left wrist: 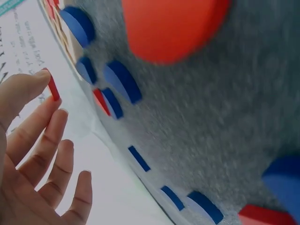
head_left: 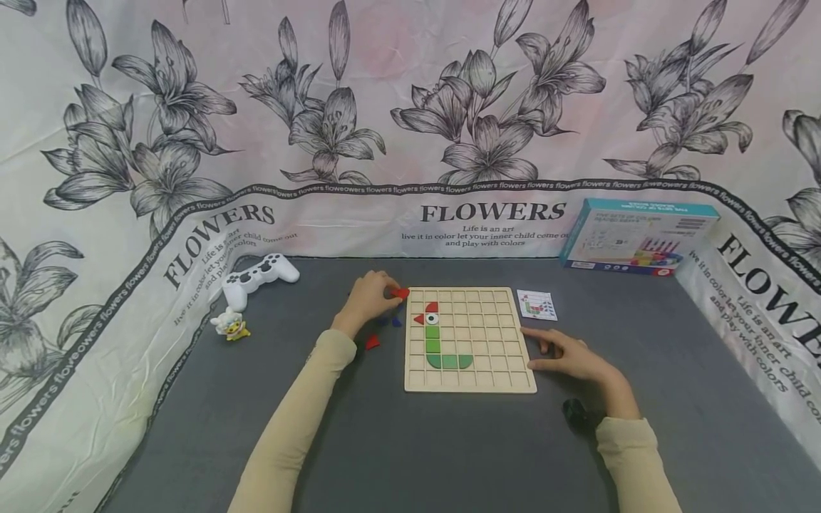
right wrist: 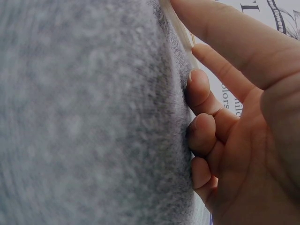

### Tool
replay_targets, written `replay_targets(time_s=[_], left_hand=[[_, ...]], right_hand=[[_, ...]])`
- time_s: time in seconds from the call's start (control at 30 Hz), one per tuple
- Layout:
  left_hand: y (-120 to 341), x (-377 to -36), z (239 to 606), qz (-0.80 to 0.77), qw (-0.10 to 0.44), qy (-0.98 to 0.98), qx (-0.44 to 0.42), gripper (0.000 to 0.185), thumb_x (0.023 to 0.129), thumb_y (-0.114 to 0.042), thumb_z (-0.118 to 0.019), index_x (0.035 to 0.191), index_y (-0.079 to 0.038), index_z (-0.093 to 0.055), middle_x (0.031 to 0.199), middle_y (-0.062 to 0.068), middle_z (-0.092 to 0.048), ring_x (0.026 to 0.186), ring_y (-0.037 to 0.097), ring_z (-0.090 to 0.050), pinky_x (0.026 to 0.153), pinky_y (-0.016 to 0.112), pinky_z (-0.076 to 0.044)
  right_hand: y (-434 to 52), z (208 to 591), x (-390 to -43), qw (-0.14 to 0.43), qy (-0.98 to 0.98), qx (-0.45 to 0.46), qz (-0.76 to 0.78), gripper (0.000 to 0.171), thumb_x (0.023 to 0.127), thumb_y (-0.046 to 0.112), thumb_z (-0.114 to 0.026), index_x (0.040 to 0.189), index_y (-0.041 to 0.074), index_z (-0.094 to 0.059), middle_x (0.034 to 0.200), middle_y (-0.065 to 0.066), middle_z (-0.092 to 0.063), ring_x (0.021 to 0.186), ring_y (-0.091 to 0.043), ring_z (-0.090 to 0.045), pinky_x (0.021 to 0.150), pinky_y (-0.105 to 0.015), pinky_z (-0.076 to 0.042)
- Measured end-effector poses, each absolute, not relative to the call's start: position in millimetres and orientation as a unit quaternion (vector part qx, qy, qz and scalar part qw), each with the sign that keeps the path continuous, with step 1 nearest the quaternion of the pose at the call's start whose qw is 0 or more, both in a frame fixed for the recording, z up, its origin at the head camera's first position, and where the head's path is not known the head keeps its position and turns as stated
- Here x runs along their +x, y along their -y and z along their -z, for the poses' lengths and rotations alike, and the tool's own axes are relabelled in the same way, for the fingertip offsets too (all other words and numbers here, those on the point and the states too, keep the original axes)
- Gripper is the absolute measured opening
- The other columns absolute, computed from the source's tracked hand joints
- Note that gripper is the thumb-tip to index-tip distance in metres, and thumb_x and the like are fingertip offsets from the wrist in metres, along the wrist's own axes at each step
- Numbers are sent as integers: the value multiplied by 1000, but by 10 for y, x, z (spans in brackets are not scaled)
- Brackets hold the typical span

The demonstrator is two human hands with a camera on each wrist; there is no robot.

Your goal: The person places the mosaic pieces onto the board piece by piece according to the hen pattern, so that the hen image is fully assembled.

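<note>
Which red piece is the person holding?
The red piece pinched by the left hand, near the far left corner of the board. The other red pieces lie on the board or the table.

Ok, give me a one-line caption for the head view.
Left hand pinches a red piece near the gridded board; right hand touches its right edge.

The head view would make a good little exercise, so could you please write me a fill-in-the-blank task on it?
1. The left hand pinches a small piece that is coloured ____.
2. In the head view, the right hand is at the ____ edge of the grid board.
3. The piece directly below the eye piece is coloured ____.
4. In the head view, the white game controller lies to the ____ of the grid board.

Missing words: red; right; green; left.
</note>
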State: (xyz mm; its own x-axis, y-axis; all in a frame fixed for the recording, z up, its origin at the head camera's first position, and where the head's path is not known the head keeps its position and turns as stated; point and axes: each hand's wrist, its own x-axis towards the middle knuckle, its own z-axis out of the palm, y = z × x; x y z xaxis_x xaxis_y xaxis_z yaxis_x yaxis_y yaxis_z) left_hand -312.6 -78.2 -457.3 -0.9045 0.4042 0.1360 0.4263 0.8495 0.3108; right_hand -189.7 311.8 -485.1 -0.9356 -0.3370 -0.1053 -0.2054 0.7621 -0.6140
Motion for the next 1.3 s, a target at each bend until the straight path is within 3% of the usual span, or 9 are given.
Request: replay_targets(time_s=[0.27,0.67,0.87,1.1,1.3], left_hand=[[680,-2931,4579,184,28,950,-250,29,81,-32,-71,104,-14,-71,106,2,-63,100,23,-52,91,48,-40],[475,-2736,4598,171,3,934,-313,23,82,-33,-69,102,-21,-72,105,-2,-64,99,21,-53,87,46,-41],[388,-2680,4652,162,-9,925,-344,21,84,-35,-66,100,-23,-73,98,-4,-63,93,15,-52,81,39,-41],[278,-2587,4655,107,-17,921,-375,20,84,-36,-67,100,-25,-72,108,-6,-63,104,18,-53,89,46,-42],[217,-2538,4657,97,-21,908,-408,21,85,-38,-65,102,-29,-71,105,-7,-62,99,15,-50,87,42,-41]], right_hand=[[-3127,4847,-1893,111,-932,-142,314,69,79,41,-70,139,20,-44,88,0,-42,64,-9,-35,56,-25,-26],[-3122,4861,-1900,103,-933,-148,312,69,79,41,-71,139,20,-44,88,1,-41,63,-8,-34,56,-25,-26],[-3121,4867,-1902,107,-933,-142,312,69,79,42,-71,139,20,-44,88,0,-41,64,-9,-34,56,-25,-27],[-3125,4866,-1898,108,-932,-141,317,69,79,41,-71,139,21,-44,89,-1,-42,65,-9,-35,56,-25,-27],[-3123,4869,-1900,103,-931,-148,317,68,79,40,-71,139,21,-45,90,-1,-42,65,-9,-35,56,-25,-27]])
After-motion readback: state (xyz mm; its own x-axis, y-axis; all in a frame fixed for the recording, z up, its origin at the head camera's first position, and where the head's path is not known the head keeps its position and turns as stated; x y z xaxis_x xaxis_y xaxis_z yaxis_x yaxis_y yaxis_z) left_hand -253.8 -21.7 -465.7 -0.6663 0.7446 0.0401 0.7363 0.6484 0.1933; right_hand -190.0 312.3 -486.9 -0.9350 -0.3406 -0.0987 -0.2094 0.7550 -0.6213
